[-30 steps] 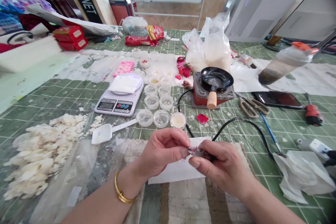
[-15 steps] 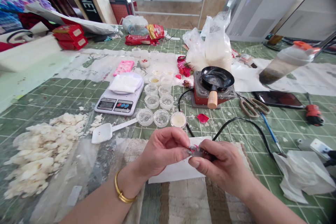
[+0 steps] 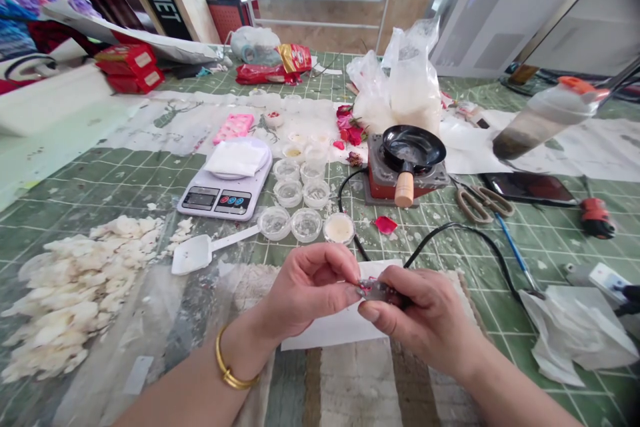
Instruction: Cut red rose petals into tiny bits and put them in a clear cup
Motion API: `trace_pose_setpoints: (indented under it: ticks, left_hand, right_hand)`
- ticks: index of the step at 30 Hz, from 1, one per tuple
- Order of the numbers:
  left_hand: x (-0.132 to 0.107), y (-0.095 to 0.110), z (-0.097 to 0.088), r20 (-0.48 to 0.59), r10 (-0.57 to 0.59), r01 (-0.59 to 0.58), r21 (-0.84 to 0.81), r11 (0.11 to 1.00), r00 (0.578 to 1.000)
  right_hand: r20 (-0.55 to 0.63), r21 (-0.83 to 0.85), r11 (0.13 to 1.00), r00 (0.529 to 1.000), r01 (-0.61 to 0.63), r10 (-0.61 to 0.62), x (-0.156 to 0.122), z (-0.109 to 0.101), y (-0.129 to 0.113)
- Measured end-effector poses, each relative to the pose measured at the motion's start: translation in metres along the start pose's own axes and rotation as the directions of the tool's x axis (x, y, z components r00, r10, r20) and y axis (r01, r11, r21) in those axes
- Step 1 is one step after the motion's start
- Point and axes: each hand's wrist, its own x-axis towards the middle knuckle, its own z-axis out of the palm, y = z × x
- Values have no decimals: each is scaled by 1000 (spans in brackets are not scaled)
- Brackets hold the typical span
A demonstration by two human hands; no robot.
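My right hand is closed around a small dark grey piece with thin red bits at its left end. What kind of thing it is I cannot make out, since the fingers cover much of it. Thumb and fingertips of my left hand pinch together at that left end; whether they grip the piece or a red bit is too small to tell. Both hands are above a white sheet of paper on a striped cloth. A red petal lies beyond the hands, beside a small dish of cream-coloured material.
Clear round dishes stand ahead, by a kitchen scale. White flakes and a white scoop are left. A small black pan sits on a burner; scissors, brush and crumpled tissue lie right.
The red bits at the end of the grey piece sit slightly differently between my fingertips. Both hands keep nearly the same place, and the view has shifted a little.
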Motion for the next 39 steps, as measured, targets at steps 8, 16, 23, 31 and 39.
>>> trace_pose_setpoints:
  ticks: [8,16,23,31,39]
  left_hand:
    - [0,-2,0,25,29,-29,3,1000,999]
    - [-1,-2,-1,21,45,-45,-6,999,999]
    - [0,-2,-1,16,78,-78,-10,997,997]
    - [0,-2,-2,13,66,-66,0,998,998]
    - [-1,-1,-2,25,69,-70,0,998,997]
  right_hand:
    - [19,26,1000,1000,-1,0,-1,1,0]
    - [28,56,998,999,-18,16,0,0,-1]
    - [6,61,998,1000,-16,15,0,1,0]
    - [-6,29,999,999,40,-40,0,1,0]
    - [-13,16,999,999,48,-48,0,1,1]
